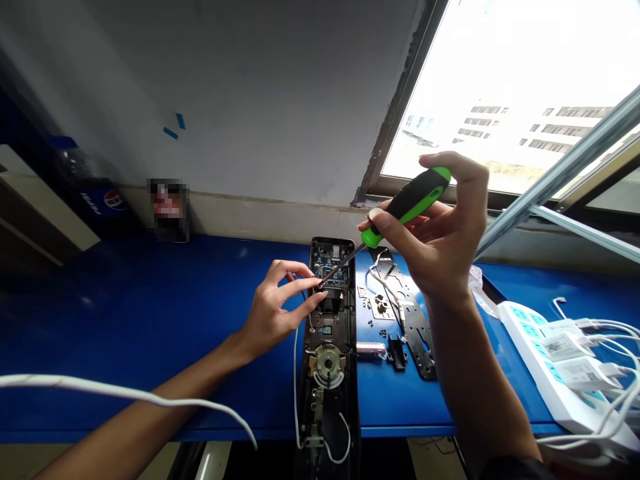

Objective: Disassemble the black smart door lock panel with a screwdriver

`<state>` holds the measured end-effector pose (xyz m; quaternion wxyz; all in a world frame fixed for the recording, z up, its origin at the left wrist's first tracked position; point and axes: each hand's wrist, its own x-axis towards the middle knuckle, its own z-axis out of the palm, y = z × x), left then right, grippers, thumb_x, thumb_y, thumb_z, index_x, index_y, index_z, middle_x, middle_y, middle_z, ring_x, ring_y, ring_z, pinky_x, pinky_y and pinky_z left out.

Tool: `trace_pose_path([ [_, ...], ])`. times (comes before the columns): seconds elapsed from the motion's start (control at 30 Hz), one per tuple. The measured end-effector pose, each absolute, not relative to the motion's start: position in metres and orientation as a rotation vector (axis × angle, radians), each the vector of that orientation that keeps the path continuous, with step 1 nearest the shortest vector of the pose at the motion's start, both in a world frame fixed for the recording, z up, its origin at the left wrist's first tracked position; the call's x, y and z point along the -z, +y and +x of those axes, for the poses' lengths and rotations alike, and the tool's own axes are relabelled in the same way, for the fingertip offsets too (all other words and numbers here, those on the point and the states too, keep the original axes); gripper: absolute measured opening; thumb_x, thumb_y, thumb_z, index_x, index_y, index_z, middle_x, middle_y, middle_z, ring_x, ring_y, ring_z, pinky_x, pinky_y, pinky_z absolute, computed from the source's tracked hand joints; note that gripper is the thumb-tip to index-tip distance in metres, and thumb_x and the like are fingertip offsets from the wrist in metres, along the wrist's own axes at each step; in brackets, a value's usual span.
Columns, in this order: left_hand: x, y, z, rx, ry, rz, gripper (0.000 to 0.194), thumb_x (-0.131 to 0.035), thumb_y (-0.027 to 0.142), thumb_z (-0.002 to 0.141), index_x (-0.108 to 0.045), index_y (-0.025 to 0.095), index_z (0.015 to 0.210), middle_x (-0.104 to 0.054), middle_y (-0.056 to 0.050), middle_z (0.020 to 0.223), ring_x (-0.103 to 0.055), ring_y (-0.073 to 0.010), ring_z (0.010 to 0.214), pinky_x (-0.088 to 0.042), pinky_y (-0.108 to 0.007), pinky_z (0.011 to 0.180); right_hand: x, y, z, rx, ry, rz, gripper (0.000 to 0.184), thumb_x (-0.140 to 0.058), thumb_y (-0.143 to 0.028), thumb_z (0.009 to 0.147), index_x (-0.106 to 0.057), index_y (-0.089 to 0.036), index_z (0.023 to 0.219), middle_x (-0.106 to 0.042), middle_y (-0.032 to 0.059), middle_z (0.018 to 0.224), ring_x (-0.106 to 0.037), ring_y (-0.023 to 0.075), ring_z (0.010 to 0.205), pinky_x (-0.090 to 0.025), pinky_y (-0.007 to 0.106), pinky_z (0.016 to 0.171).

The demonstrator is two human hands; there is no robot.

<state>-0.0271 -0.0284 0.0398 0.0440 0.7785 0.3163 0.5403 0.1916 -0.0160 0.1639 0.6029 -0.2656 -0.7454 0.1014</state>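
Observation:
My right hand (pixel 440 227) grips the green-and-black handle of a screwdriver (pixel 413 203), held at a slant with its shaft running down to the left. The screwdriver's tip reaches into a long dark housing (pixel 352 320), beside a blue circuit board (pixel 334 263) and a black block-shaped part (pixel 331 301). Around that tip, the thumb and fingertips of my left hand (pixel 283 300) are drawn together in a pinch. What sits between them is too small to make out. Lower in the housing are a round metal part (pixel 329 362) and a loop of white cable (pixel 345 447).
Right of the housing lie a black perforated plate (pixel 420 340), small screws (pixel 383 333), a square metal part (pixel 382 306), a black bracket (pixel 397 352) and a shiny cylinder (pixel 371 350). A power strip (pixel 530 360) with plugged-in chargers stands at right. A white cable (pixel 125 392) crosses my left forearm.

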Motion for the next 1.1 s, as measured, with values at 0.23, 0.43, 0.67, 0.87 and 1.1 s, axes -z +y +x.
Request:
trace_pose_path([
  [0.23, -0.04, -0.029, -0.025, -1.668, 0.953, 2.324, 0.014, -0.074, 0.024, 0.094, -0.074, 0.023, 0.107, -0.066, -0.005, 0.106, -0.063, -0.0187, 0.099, -0.057, -0.036, 0.08, -0.165, -0.018, 0.189, -0.205, -1.705, -0.629, 0.047, -0.074, -0.031, 0.088, -0.046, -0.033, 0.125, -0.063, 0.0047, 0.119, -0.076, 0.0231, 0.086, -0.069, 0.042, 0.075],
  [0.43, -0.041, -0.03, -0.024, -1.672, 0.955, 2.3, 0.01, -0.072, 0.022, 0.095, -0.074, 0.022, 0.104, -0.066, -0.005, 0.104, -0.063, -0.0181, 0.097, -0.057, -0.035, 0.081, -0.166, -0.018, 0.187, -0.26, -1.708, -0.597, 0.048, -0.076, -0.027, 0.087, -0.047, -0.032, 0.124, -0.061, 0.0054, 0.121, -0.076, 0.0212, 0.086, -0.07, 0.04, 0.075],
  [0.67, -0.042, -0.031, -0.025, -1.578, 0.984, 2.323, 0.009, -0.069, 0.017, 0.096, -0.071, 0.021, 0.104, -0.063, -0.005, 0.11, -0.061, -0.0179, 0.103, -0.053, -0.035, 0.089, -0.163, -0.015, 0.188, -0.294, -1.68, -0.484, 0.054, -0.083, -0.02, 0.08, -0.053, -0.031, 0.124, -0.062, 0.0009, 0.104, -0.075, 0.0199, 0.079, -0.071, 0.039, 0.067],
  [0.87, -0.047, -0.034, -0.026, -1.493, 0.985, 2.405, 0.012, -0.064, 0.016, 0.098, -0.068, 0.021, 0.108, -0.058, -0.006, 0.116, -0.056, -0.0202, 0.11, -0.052, -0.037, 0.093, -0.162, -0.014, 0.188, -0.315, -1.695, -0.458, 0.058, -0.084, -0.015, 0.077, -0.056, -0.031, 0.126, -0.065, 0.0005, 0.103, -0.076, 0.0206, 0.081, -0.07, 0.038, 0.069],
  [1.1, -0.05, -0.035, -0.027, -1.446, 0.997, 2.44, 0.013, -0.065, 0.017, 0.098, -0.069, 0.022, 0.109, -0.056, -0.007, 0.121, -0.053, -0.0224, 0.117, -0.051, -0.04, 0.098, -0.165, -0.015, 0.191, -0.359, -1.862, -0.359, 0.071, -0.078, -0.015, 0.085, -0.047, -0.034, 0.146, -0.071, 0.0028, 0.116, -0.077, 0.0207, 0.089, -0.07, 0.04, 0.079],
])
